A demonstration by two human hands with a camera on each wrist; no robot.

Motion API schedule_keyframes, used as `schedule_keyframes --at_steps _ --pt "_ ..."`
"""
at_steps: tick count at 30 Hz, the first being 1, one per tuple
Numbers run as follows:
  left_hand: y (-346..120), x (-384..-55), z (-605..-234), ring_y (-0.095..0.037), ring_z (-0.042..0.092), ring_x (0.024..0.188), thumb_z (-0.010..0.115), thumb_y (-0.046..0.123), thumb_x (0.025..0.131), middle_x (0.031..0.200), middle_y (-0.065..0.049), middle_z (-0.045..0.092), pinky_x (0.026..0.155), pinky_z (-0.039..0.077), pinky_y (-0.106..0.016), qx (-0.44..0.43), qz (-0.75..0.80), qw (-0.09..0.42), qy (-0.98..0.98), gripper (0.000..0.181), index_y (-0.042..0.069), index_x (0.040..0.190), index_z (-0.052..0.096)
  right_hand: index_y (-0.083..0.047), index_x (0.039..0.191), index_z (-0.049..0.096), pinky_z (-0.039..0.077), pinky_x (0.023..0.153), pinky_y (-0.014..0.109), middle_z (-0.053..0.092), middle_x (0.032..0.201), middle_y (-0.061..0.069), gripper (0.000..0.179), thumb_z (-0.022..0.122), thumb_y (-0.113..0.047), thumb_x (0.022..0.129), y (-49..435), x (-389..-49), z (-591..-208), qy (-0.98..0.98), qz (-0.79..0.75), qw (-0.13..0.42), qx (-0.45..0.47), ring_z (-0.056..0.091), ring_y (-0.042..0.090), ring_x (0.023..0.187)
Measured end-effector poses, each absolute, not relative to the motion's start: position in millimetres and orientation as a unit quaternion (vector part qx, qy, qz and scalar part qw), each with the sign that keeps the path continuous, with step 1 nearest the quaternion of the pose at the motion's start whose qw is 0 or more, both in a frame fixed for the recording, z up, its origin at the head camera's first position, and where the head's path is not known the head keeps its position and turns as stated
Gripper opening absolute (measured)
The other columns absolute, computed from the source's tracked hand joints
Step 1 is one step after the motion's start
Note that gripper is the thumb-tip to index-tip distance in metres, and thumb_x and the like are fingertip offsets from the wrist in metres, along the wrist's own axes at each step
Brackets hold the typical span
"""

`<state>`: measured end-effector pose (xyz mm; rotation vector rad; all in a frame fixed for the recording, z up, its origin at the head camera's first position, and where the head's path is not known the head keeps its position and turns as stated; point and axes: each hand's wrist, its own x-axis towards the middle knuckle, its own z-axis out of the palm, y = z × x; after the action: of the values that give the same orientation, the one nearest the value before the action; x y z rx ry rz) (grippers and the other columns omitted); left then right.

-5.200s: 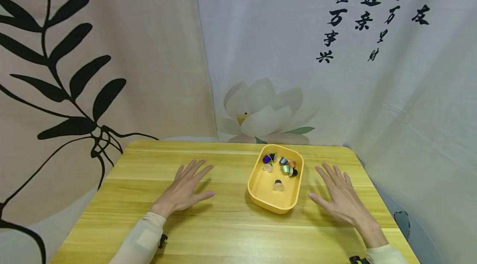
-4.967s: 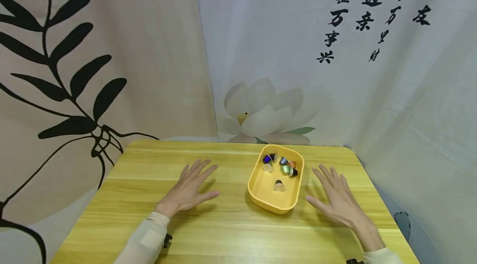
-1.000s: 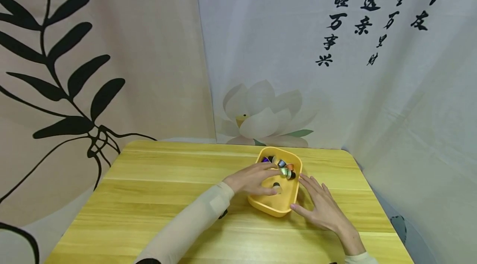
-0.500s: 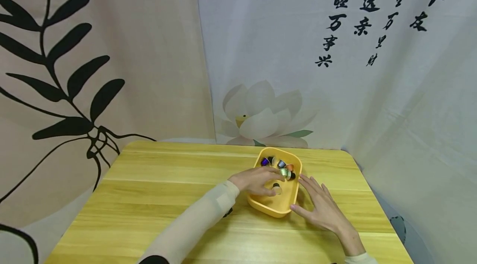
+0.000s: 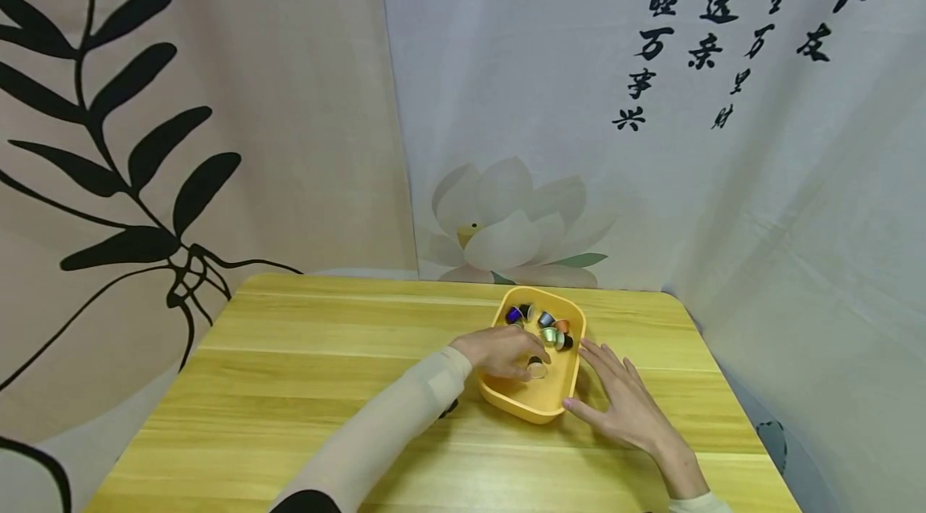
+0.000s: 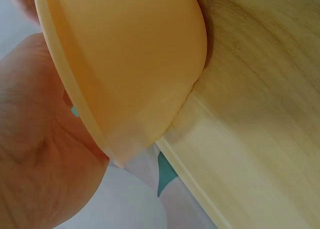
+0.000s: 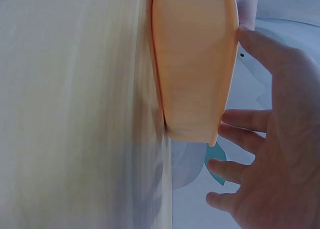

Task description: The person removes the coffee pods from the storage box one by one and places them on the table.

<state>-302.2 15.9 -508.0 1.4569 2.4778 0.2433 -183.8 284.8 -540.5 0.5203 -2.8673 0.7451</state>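
A yellow tray (image 5: 531,412) stands on the wooden table in the head view, with several small coffee capsules (image 5: 550,334) grouped toward its far end. One capsule with a pale rim (image 5: 537,370) lies apart, nearer the middle. My left hand (image 5: 502,354) reaches over the tray's left rim, thumb and forefinger bent down on either side of that lone capsule; no firm contact shows. In the left wrist view the tray wall hides the fingertips. My right hand (image 5: 622,404) has its fingers spread, and its thumb and fingertips touch the tray's right rim (image 7: 229,74).
The wooden table (image 5: 325,352) extends on both sides of the tray. Its far edge meets a hanging cloth (image 5: 325,135) printed with leaves, a lotus and characters. A purple capsule (image 5: 514,315) and an orange one (image 5: 562,326) are among the far group.
My left hand has drawn slightly back and lower into the tray, its forefinger bending nearer the lone capsule. Earlier, both hands were spread apart beside the tray. My right hand stays at the rim.
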Motion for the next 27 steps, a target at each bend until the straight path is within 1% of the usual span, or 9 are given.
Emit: schedule_keyframes --at_steps 6,10,11,15,17,19,23,27 --pt "19 -304 -508 -0.009 0.070 0.141 0.079 0.022 0.108 0.153 0.008 0.075 0.122 0.055 -0.025 0.498 0.082 0.132 0.853 0.042 0.024 0.150 0.074 -0.008 0.170 0.048 0.025 0.129 0.088 0.044 0.180 0.018 0.094 0.083 -0.058 0.098 285 -184 -541 -0.951 0.249 0.067 0.172 0.039 0.057 0.165" --pt "21 -305 -510 -0.003 0.073 0.130 0.076 0.011 0.108 0.148 0.008 0.078 0.113 0.058 -0.020 0.500 0.087 0.134 0.851 0.042 0.024 0.147 0.076 -0.008 0.170 0.048 0.025 0.129 0.088 0.044 0.180 0.018 0.095 0.083 -0.059 0.098 285 -185 -542 -0.951 0.249 0.067 0.173 0.039 0.057 0.165" --pt "22 -306 -511 -0.002 0.073 0.125 0.076 0.008 0.107 0.146 0.008 0.078 0.110 0.058 -0.018 0.500 0.088 0.136 0.851 0.043 0.024 0.147 0.077 -0.008 0.170 0.048 0.025 0.129 0.088 0.044 0.180 0.018 0.095 0.083 -0.059 0.098 285 -185 -542 -0.950 0.250 0.067 0.172 0.039 0.057 0.165" --pt "24 -308 -513 -0.002 0.067 0.104 0.074 0.004 0.107 0.143 0.007 0.080 0.093 0.054 -0.013 0.499 0.094 0.143 0.849 0.042 0.023 0.145 0.079 -0.008 0.170 0.048 0.025 0.129 0.088 0.044 0.180 0.018 0.095 0.083 -0.058 0.098 285 -185 -543 -0.950 0.252 0.066 0.174 0.039 0.057 0.165" --pt "25 -309 -514 -0.002 0.063 0.097 0.074 0.005 0.107 0.140 0.007 0.081 0.086 0.050 -0.013 0.500 0.097 0.144 0.848 0.040 0.022 0.143 0.080 -0.008 0.170 0.048 0.025 0.129 0.088 0.044 0.180 0.018 0.095 0.084 -0.058 0.098 285 -185 -543 -0.950 0.253 0.066 0.174 0.039 0.057 0.165" --pt "26 -310 -515 -0.003 0.060 0.093 0.074 0.005 0.108 0.137 0.008 0.082 0.082 0.048 -0.013 0.501 0.100 0.145 0.848 0.038 0.022 0.141 0.081 -0.008 0.170 0.048 0.025 0.129 0.088 0.044 0.180 0.017 0.094 0.084 -0.058 0.098 285 -185 -543 -0.949 0.253 0.065 0.174 0.039 0.057 0.165" --pt "27 -312 -517 -0.003 0.059 0.088 0.075 0.007 0.108 0.128 0.008 0.083 0.080 0.047 -0.013 0.499 0.105 0.146 0.848 0.034 0.021 0.138 0.082 -0.008 0.170 0.048 0.025 0.128 0.088 0.044 0.180 0.017 0.094 0.084 -0.057 0.098 286 -185 -543 -0.949 0.255 0.064 0.173 0.039 0.056 0.165" --pt "28 -314 -518 -0.003 0.059 0.086 0.076 0.007 0.108 0.126 0.008 0.084 0.079 0.048 -0.013 0.498 0.109 0.147 0.848 0.032 0.020 0.136 0.083 -0.009 0.170 0.049 0.025 0.129 0.088 0.044 0.180 0.017 0.094 0.084 -0.057 0.098 286 -186 -543 -0.949 0.256 0.065 0.173 0.039 0.056 0.165"
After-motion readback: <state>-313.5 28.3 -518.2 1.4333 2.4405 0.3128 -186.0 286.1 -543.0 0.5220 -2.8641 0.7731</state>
